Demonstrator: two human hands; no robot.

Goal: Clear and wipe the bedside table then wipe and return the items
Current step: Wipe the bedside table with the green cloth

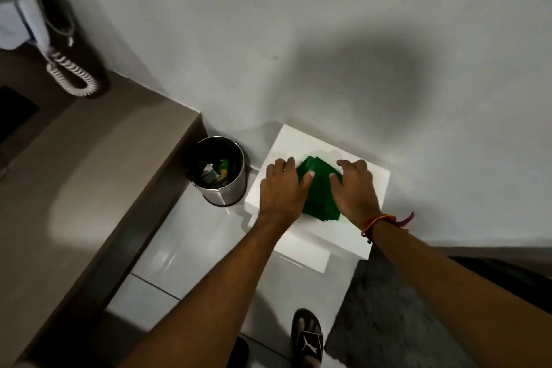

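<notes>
Clearing looks done: bedside table (pixel 370 182) at frame centre carries only green cloth (pixel 321 197), pressed flat under left hand (pixel 282 188) and right hand (pixel 354 188), fingers spread; wiping and returning items remain.

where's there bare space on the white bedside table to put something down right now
The middle is crowded: the left hand and right hand press a folded green cloth there. Bare patches on the white square bedside table: the back corner by the wall, the right edge strip, and the near strip under the wrists.

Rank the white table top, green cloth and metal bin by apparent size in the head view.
1. white table top
2. metal bin and green cloth: alike, and hands hide part of the cloth, so unranked.
</notes>
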